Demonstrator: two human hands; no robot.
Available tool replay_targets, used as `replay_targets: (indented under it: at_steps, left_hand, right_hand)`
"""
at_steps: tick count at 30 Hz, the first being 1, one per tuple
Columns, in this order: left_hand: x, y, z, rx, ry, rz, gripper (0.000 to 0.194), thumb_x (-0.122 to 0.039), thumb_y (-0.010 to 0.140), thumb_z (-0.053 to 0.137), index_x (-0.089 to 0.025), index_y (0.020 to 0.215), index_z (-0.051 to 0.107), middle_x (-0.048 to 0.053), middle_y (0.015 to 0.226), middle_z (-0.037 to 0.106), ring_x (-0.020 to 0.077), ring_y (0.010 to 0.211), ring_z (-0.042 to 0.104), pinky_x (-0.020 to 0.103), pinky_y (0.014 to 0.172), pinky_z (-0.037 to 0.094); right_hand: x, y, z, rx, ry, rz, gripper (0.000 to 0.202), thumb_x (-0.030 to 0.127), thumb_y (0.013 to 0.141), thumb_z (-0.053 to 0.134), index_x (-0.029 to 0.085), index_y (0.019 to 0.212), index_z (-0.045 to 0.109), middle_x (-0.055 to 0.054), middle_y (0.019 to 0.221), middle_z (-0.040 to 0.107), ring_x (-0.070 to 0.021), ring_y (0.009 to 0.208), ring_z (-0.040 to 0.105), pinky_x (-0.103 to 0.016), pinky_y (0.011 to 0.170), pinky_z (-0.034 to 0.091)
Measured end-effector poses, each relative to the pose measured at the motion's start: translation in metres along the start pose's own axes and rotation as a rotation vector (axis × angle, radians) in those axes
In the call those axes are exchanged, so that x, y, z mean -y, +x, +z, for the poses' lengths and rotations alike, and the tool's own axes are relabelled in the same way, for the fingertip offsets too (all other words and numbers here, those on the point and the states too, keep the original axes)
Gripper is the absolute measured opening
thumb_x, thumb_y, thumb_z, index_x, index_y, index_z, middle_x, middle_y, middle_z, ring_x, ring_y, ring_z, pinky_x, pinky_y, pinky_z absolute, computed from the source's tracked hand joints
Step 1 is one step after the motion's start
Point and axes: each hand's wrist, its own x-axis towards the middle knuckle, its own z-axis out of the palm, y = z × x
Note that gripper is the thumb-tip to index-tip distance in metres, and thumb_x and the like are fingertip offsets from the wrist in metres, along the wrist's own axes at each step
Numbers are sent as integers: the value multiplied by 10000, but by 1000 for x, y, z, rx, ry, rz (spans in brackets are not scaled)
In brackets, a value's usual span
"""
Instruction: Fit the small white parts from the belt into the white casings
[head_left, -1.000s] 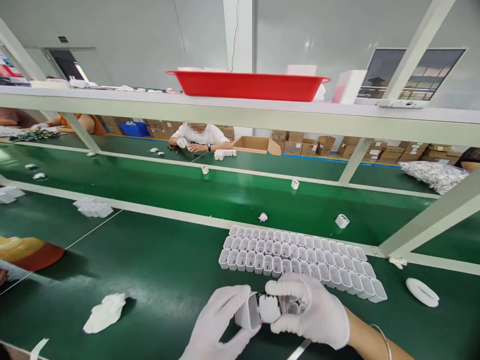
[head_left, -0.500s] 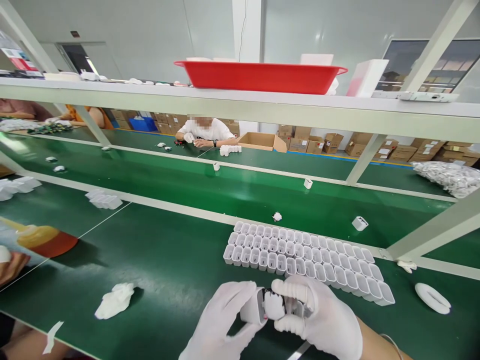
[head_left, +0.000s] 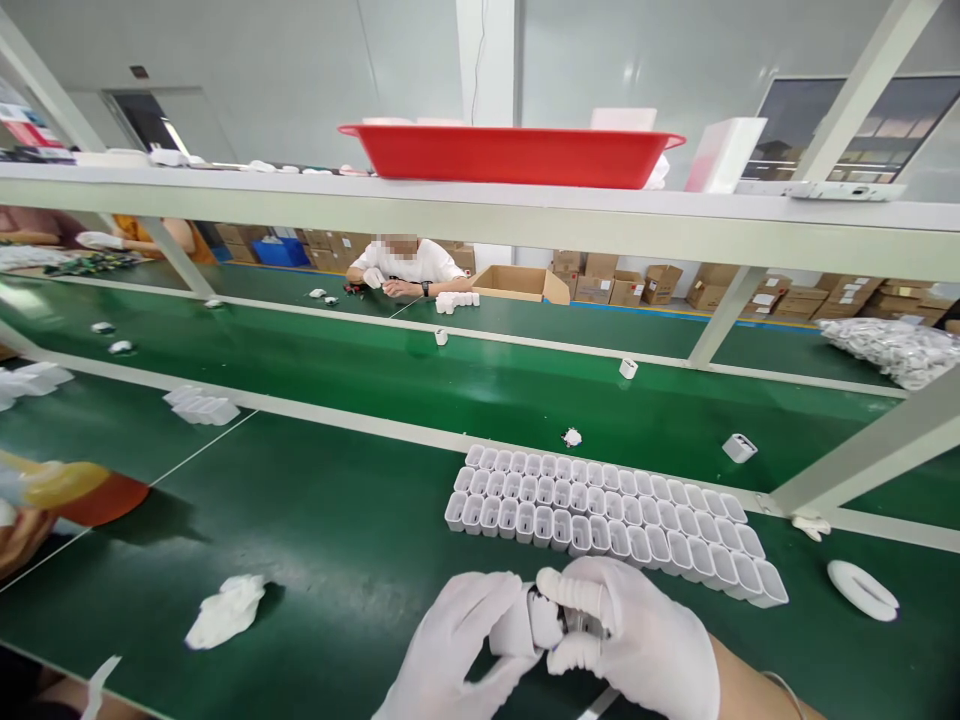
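Note:
Low in the head view, my left hand (head_left: pixel 459 640), in a white glove, is closed round a small white plastic housing (head_left: pixel 511 634). My gloved right hand (head_left: pixel 637 635) pinches a small white part with dark and metal bits (head_left: pixel 545 620) at the housing's open end. It looks partly inside, but the fingers hide how deep it sits. Just beyond my hands stand several rows of open white housings (head_left: pixel 561 528), packed side by side on the green table (head_left: pixel 337 540).
A crumpled white glove (head_left: pixel 226 612) lies left, a white ring-shaped piece (head_left: pixel 862 590) right. Behind the housings, a green belt (head_left: pixel 495 385) carries white parts. Shelf posts (head_left: pixel 847 440) and a red tray (head_left: pixel 517 155) stand above. A neighbour's hand (head_left: pixel 26 540) shows at left.
The small white part has moved closer into the housing, and both hands have shifted slightly. Pieces on the belt have travelled right. The neighbour's hand at left has moved a little.

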Motion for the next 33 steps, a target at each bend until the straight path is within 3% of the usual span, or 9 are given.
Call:
replay_targets:
  at_steps: [3,6,10,13,16,19,25,28,33]
  left_hand:
    - [-1,-2,4,16,-65,-51,442,-97,675,581,-296,1034,743,19,1021,774,226,878,724,312,815,631]
    - [-1,-6,11,-21,-176,-110,439,-87,672,606,-297,1033,743,14,1016,774,229,870,732,330,822,630]
    - [-4,-13,21,-51,-272,-205,424,-91,659,628,-305,999,762,29,1024,769,278,911,737,409,841,629]
    - [-9,-16,25,-29,-234,-296,445,-101,633,604,-326,980,768,28,1080,762,305,993,727,427,861,624]
    - [-12,-16,26,11,-218,-353,373,-144,634,627,-323,934,757,21,1059,756,273,975,728,340,819,636]
    - [-11,-17,27,11,-224,-356,354,-148,663,629,-327,946,745,21,1059,748,254,960,726,312,805,639]
    - [6,-25,35,-36,-203,-259,318,-186,737,661,-287,1025,748,46,1084,748,256,990,710,359,872,623]
    - [20,-23,40,-67,-210,-207,283,-259,785,681,-277,1060,746,50,1086,749,248,994,715,375,907,610]
    - [43,-11,47,0,-121,-277,329,-293,778,650,-255,1094,733,83,1132,737,287,1032,722,435,903,618]
  right_hand:
    - [-3,3,5,17,13,54,367,494,729,832,267,998,729,-6,860,643,-190,771,588,-316,714,465]
    - [-7,5,3,94,327,190,975,581,557,901,271,1409,541,-78,1132,675,-308,1050,629,-470,982,470]
    - [-10,7,1,286,715,4,1202,848,624,668,122,1533,362,-180,1253,615,-348,1244,558,-522,1134,361]
    - [-10,10,8,306,853,-42,1137,847,665,634,134,1516,391,-145,1112,663,-301,1093,639,-498,1067,434]
    - [-10,11,18,268,933,16,1060,791,634,725,180,1462,468,-83,959,683,-227,816,667,-394,802,548]
    - [-12,13,24,245,974,42,1005,759,638,751,174,1420,512,-34,827,655,-175,687,625,-289,621,501]
    - [-13,11,22,218,713,81,1018,779,723,648,182,1513,410,-13,783,624,-195,707,604,-313,680,504]
    - [-5,8,20,144,379,180,929,607,747,728,215,1523,404,-26,812,640,-244,810,621,-338,750,483]
    - [9,26,12,13,34,181,199,284,868,551,240,967,718,23,717,658,-141,639,587,-241,606,429]
